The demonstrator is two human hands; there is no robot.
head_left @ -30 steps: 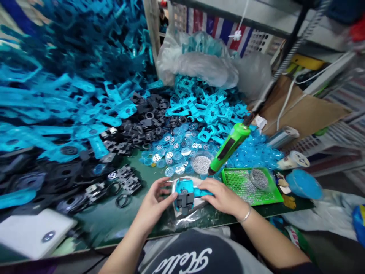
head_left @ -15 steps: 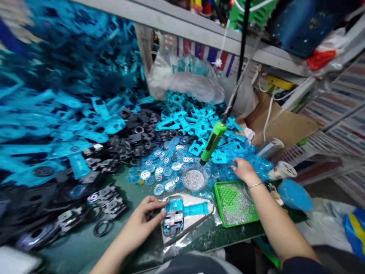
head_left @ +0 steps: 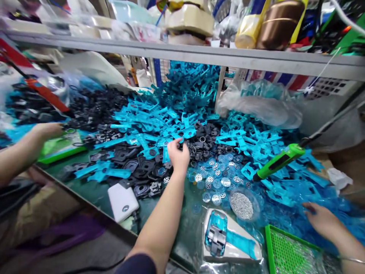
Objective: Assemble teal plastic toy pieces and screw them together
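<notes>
My left hand reaches over the heap where black parts meet blue plastic parts; its fingers are curled, and what they hold, if anything, is hidden. Over clear blue discs at the right is my right hand, fingers bent and partly blurred, so a grip cannot be made out. In front of me a blue part with a grey piece on it lies in a pale fixture, touched by neither hand. A round dish of small metal bits stands just behind the fixture.
A green screwdriver hangs at the right above blue parts. A green tray sits at the front right. A white device lies left of my forearm. Another person's hand is at the far left, near an orange screwdriver.
My left hand has left the part in the fixture and moved forward to the heap. My right hand stays by the clear discs. The view has turned left.
</notes>
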